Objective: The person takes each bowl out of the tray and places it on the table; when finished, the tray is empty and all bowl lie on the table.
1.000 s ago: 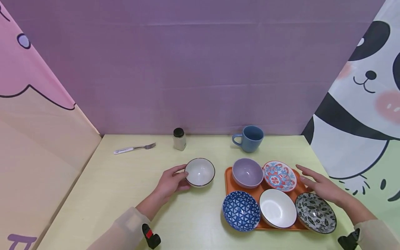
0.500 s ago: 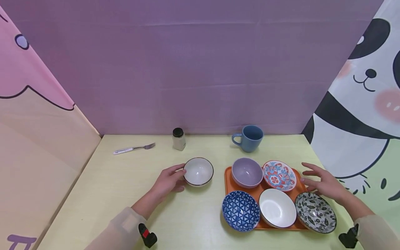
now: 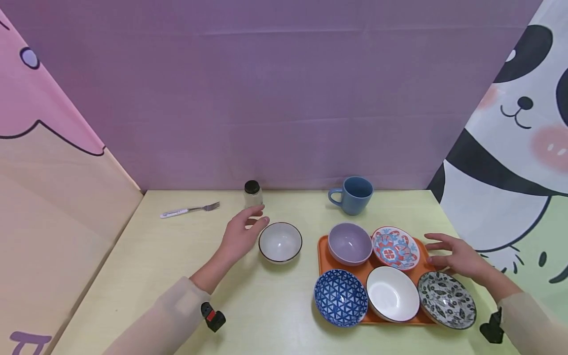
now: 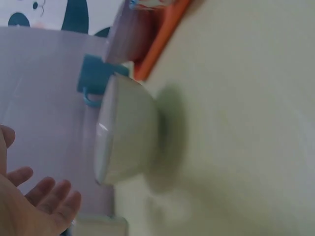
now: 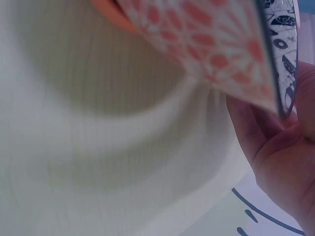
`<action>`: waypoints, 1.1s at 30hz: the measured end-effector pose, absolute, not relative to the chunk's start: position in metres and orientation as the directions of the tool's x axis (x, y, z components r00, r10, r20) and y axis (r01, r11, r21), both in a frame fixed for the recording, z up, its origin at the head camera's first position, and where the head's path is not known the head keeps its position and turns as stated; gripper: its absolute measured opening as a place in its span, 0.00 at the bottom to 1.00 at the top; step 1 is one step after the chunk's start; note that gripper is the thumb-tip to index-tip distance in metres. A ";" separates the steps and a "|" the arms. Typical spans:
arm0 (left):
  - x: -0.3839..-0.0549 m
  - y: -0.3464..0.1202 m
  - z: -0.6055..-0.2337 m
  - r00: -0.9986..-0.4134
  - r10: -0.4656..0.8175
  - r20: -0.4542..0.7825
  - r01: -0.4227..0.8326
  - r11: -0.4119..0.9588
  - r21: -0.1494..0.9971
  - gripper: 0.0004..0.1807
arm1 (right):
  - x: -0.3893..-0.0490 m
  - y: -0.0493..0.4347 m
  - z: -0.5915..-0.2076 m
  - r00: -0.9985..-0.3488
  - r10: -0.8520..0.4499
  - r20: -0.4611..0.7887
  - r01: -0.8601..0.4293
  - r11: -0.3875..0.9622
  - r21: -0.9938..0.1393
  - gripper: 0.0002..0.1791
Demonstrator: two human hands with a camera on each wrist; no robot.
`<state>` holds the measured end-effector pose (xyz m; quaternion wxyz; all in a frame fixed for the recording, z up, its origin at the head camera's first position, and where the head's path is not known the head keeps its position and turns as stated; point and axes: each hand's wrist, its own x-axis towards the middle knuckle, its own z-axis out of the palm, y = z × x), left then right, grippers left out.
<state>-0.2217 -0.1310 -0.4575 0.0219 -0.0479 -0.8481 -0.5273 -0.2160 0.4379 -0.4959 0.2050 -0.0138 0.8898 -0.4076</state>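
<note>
A white bowl with a dark rim (image 3: pixel 280 242) stands on the table left of the tray. My left hand (image 3: pixel 237 236) is apart from it, up and to its left, fingers spread and holding nothing; the fingertips overlap the base of a glass jar with a black lid (image 3: pixel 253 193). In the left wrist view the hand (image 4: pixel 42 204) is open beside the bowl (image 4: pixel 130 132). My right hand (image 3: pixel 459 256) hovers by the right edge of the orange tray (image 3: pixel 324 261), fingers relaxed, just behind the black-leaf-patterned bowl (image 3: pixel 447 301). The right wrist view shows that bowl's red-patterned outside (image 5: pixel 211 44) partly covering the fingers.
On the tray sit a purple bowl (image 3: pixel 350 244), a red-and-blue patterned bowl (image 3: pixel 396 248), a white bowl (image 3: pixel 392 295) and a blue patterned bowl (image 3: pixel 340 298). A blue mug (image 3: pixel 356 195) stands at the back, and a fork (image 3: pixel 191 210) lies at the back left.
My left hand has let go of the dark-rimmed white bowl and moved up and away toward the jar. The bowl stays on the table. My right hand has barely moved.
</note>
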 end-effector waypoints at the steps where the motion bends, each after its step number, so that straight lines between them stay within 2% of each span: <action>1: -0.223 -0.127 -0.453 -0.993 0.070 0.095 0.116 0.427 0.897 0.25 | -0.216 0.439 -0.497 -0.914 -0.194 -0.357 0.147 0.661 -0.736 0.45; 7: -0.222 -0.092 -0.431 -0.985 0.145 0.098 0.144 0.359 0.922 0.24 | -0.220 0.443 -0.500 -0.907 -0.187 -0.378 0.166 0.667 -0.727 0.44; 11: -0.223 -0.066 -0.424 -0.974 0.218 0.056 0.131 0.349 0.928 0.25 | -0.221 0.441 -0.499 -0.905 -0.181 -0.386 0.180 0.658 -0.731 0.42; 20: -0.231 -0.021 -0.424 -0.923 0.352 -0.156 -0.067 0.253 0.965 0.30 | -0.221 0.436 -0.497 -0.906 -0.202 -0.372 0.169 0.632 -0.756 0.37; 33: -0.234 0.011 -0.441 -0.903 0.336 -0.268 -0.054 0.530 0.846 0.34 | -0.223 0.432 -0.496 -0.909 -0.164 -0.384 0.177 0.682 -0.710 0.35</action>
